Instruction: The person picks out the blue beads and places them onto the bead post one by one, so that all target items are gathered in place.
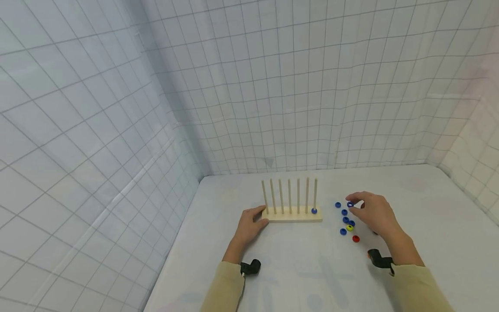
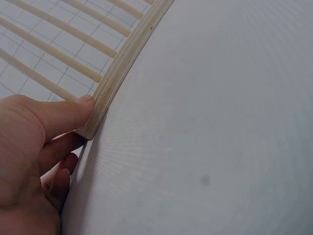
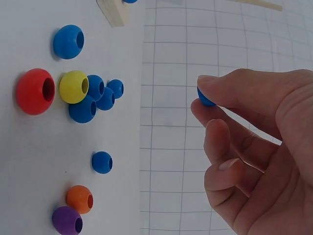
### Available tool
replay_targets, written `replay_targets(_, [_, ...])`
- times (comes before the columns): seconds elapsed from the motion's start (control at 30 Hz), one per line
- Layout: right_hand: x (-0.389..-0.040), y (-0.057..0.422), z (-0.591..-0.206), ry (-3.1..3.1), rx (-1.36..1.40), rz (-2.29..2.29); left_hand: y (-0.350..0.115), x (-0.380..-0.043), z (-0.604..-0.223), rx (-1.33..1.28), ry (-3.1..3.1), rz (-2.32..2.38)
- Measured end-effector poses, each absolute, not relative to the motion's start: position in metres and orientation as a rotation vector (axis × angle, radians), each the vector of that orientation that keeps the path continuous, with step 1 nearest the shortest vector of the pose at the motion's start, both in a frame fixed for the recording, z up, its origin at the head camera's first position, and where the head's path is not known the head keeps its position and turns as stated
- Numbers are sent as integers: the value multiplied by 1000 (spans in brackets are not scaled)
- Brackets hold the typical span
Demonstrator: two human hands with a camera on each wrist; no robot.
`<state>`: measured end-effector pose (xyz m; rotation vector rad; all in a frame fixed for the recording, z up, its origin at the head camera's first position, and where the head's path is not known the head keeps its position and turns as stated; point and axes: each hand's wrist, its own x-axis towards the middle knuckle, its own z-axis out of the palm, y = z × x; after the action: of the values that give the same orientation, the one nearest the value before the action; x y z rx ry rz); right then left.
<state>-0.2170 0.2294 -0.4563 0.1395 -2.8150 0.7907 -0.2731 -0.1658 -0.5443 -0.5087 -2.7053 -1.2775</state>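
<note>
My left hand (image 1: 248, 226) grips the left end of a wooden peg rack (image 1: 292, 219); its thumb lies against the base (image 2: 120, 73) in the left wrist view. Several thin upright pegs rise from this base, and a blue bead (image 1: 314, 211) sits low on the rightmost one. Off to the right of the rack, my right hand (image 1: 375, 213) pinches another blue bead (image 3: 206, 99) between thumb and index finger, above the table surface. Fingers cover most of that bead in the right wrist view.
Loose beads lie on the white table (image 1: 296, 260) right of the rack: several blue ones (image 3: 68, 41), a yellow bead (image 3: 74, 87), a red bead (image 3: 35, 91), an orange bead (image 3: 79, 199) and a purple bead (image 3: 67, 220). Grid-patterned white sheeting (image 1: 280, 95) rises behind and beside the table.
</note>
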Motion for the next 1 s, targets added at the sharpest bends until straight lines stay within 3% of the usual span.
replay_targets(1.0, [-220,200,-429,-2699,186,861,-165,-270,-540,-516,-2684,-1301])
